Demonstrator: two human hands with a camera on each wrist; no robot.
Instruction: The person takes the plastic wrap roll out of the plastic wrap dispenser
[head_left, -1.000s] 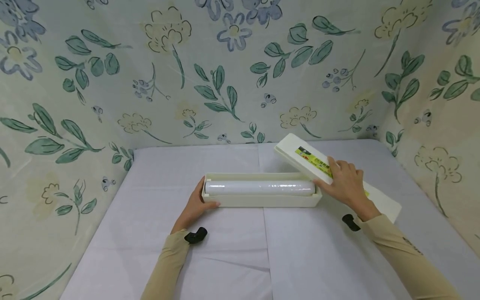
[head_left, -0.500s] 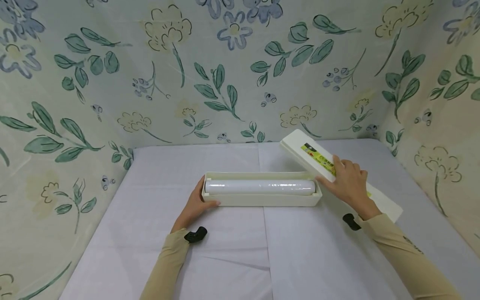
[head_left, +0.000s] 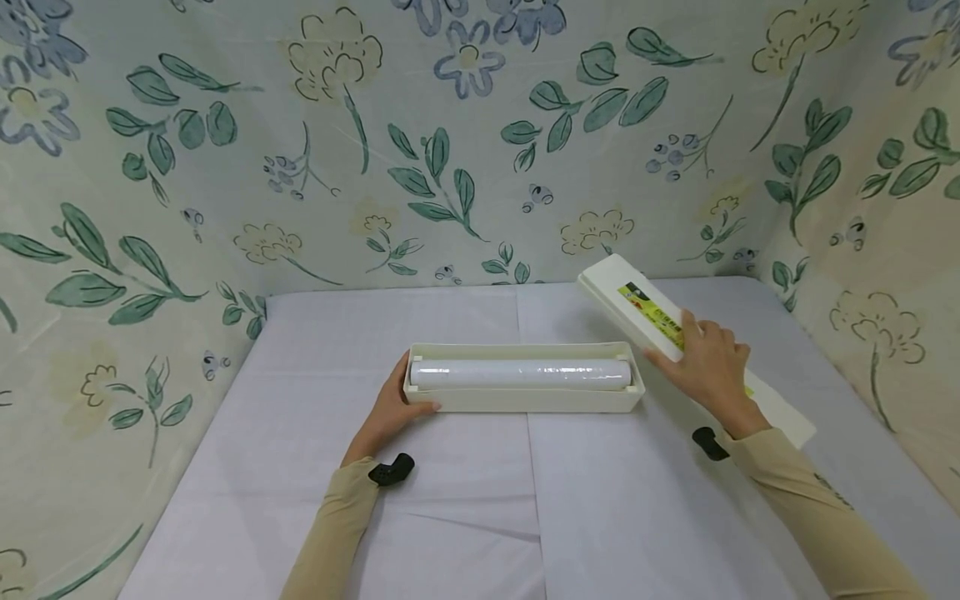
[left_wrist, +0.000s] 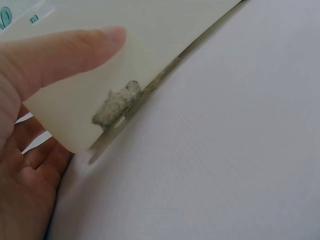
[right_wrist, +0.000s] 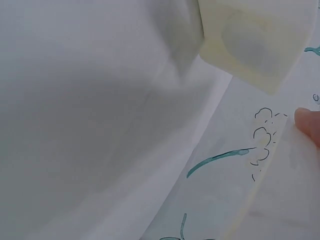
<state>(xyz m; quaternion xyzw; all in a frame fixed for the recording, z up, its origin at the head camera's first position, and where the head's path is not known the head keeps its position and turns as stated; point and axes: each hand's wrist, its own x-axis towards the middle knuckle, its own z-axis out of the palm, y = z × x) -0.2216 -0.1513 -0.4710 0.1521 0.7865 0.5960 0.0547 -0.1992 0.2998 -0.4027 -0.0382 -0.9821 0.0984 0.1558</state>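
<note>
L hand (head_left: 390, 404) grips box (head_left: 525, 402) end, R hand (head_left: 708, 367) grips lid (head_left: 611, 283) w/ its label (head_left: 651, 315) partly hidden.

Left hand (head_left: 390, 408) grips with thumb (left_wrist: 70, 52) extended, opposed to the fingers (left_wrist: 47, 155); right hand (head_left: 708, 367), back upward, grips with thumb spread. Left forearm (head_left: 330, 529) and right forearm (head_left: 821, 517), both tan-sleeved, reach forward and inward.

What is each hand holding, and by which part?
The left hand grips the box by its left end; the right hand holds the lid near its middle.
</note>
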